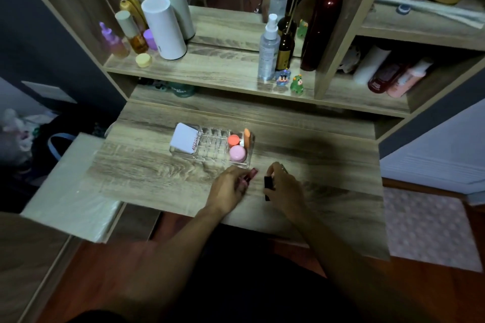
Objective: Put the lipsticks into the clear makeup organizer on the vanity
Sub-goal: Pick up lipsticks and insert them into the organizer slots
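Observation:
The clear makeup organizer (210, 148) stands on the wooden vanity top (147, 173), holding a white card, an orange jar, a pink jar and an orange tube. Just in front of its right corner, my left hand (229, 187) is shut on a dark red lipstick (249, 176) that pokes out toward the organizer. My right hand (284, 186) is beside it, shut on a black lipstick (267, 185) that lies low over the wood. The frame is dim and slightly blurred.
A raised shelf (210, 68) behind carries white cylinders, purple and amber bottles, a spray bottle, a dark bottle, a tall maroon bottle and small figurines. Side cubbies at right hold more bottles. A pale box (68, 191) adjoins the vanity at left.

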